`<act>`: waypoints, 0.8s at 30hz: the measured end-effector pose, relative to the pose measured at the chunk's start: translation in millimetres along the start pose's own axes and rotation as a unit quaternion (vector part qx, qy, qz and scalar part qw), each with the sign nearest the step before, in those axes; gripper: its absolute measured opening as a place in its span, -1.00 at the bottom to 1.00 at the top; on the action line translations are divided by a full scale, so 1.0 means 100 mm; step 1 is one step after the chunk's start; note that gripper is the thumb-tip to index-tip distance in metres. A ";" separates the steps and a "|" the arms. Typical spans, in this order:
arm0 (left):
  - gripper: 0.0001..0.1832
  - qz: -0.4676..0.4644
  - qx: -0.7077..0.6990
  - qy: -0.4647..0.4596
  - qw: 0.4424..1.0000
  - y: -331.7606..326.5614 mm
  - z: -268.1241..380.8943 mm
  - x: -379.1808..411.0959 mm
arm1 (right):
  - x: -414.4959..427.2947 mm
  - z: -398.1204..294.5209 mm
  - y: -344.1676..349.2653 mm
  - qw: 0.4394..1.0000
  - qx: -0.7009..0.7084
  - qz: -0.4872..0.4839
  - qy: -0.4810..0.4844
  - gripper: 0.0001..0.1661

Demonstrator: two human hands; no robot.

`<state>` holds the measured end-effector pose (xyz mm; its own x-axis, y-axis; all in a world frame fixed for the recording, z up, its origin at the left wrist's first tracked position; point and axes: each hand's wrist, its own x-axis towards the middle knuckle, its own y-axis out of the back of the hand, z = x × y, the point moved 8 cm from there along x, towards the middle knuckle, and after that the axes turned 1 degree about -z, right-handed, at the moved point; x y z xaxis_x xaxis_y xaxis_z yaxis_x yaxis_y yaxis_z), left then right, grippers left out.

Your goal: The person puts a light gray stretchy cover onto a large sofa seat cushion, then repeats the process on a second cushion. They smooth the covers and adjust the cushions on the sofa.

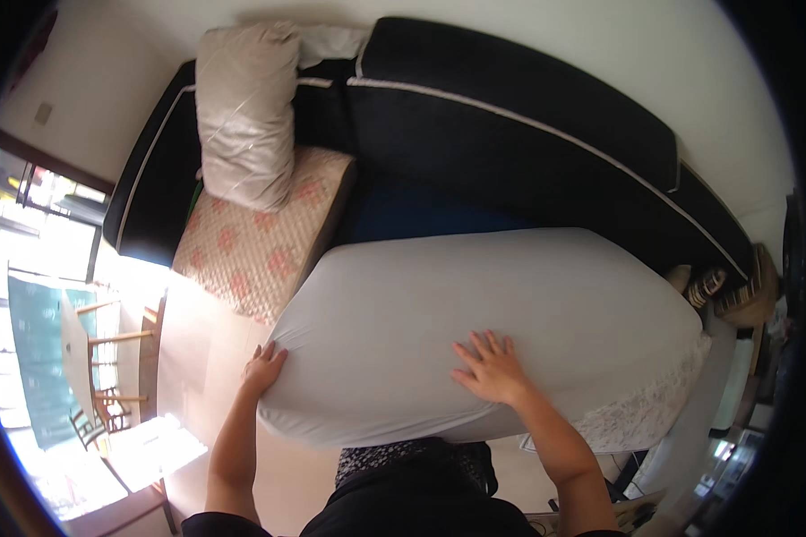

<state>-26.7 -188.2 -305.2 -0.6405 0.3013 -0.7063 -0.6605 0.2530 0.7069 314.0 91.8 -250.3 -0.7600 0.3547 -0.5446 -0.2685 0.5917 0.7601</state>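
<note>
A grey fitted sheet covers most of a mattress that lies before me, tilted or raised at its near side as far as I can tell. At the lower right the patterned light mattress surface shows beyond the sheet. My left hand rests on the sheet's left edge, fingers partly spread. My right hand lies palm down on the sheet near the middle, fingers spread apart. The sheet has small folds by my left hand and along the near edge.
A dark sofa with light piping curves behind. On a floral quilted cushion leans a beige pillow. A blue surface shows between sofa and mattress. At the left are a table and windows; at the right, a woven basket.
</note>
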 end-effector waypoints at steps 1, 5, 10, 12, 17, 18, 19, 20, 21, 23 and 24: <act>-0.29 -0.087 -0.175 0.013 0.981 -0.19 -0.21 0.05 | 0.10 -0.29 -0.07 1.000 -0.003 0.005 0.030 -0.28; -0.43 -0.252 -0.641 0.051 0.724 -0.88 -0.82 0.07 | 0.33 -1.67 -0.26 0.978 -0.035 0.065 0.193 -0.25; -0.56 -0.220 -0.767 0.055 0.601 -1.61 -1.17 -0.04 | 0.40 -2.69 -0.26 0.953 -0.038 0.082 0.288 -0.10; -0.59 -0.232 -0.793 0.125 0.550 -1.83 -1.20 -0.22 | 0.42 -2.80 -0.20 0.948 -0.048 0.114 0.292 -0.11; -0.57 -0.087 -0.726 0.076 0.678 -1.47 -1.28 -0.24 | 0.47 -2.87 -0.07 0.936 -0.044 0.182 0.298 -0.21; -0.55 -0.085 -0.738 0.063 0.667 -1.40 -1.25 -0.21 | 0.48 -2.89 -0.04 0.934 -0.048 0.189 0.301 -0.22; -0.54 -0.086 -0.746 0.050 0.659 -1.35 -1.22 -0.19 | 0.50 -2.91 -0.02 0.933 -0.054 0.188 0.303 -0.24; -0.53 -0.110 -0.807 0.040 0.579 -1.34 -1.13 -0.18 | 0.51 -2.92 0.04 0.930 -0.050 0.200 0.304 -0.26; -0.52 -0.139 -0.856 0.032 0.497 -1.36 -1.01 -0.18 | 0.53 -2.93 0.09 0.929 -0.049 0.204 0.306 -0.27; -0.49 -0.154 -0.919 0.001 0.363 -1.40 -0.83 -0.20 | 0.57 -2.90 0.20 0.927 -0.040 0.214 0.304 -0.31; -0.48 -0.141 -0.939 -0.026 0.313 -1.43 -0.77 -0.23 | 0.59 -2.87 0.20 0.933 -0.032 0.190 0.305 -0.32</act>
<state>52.0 -301.4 -393.0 -0.4775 0.5371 -0.6953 0.2162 -0.6953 -0.6855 93.9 -82.8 -165.6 -0.9976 0.0400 0.0560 0.0681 0.4556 0.8876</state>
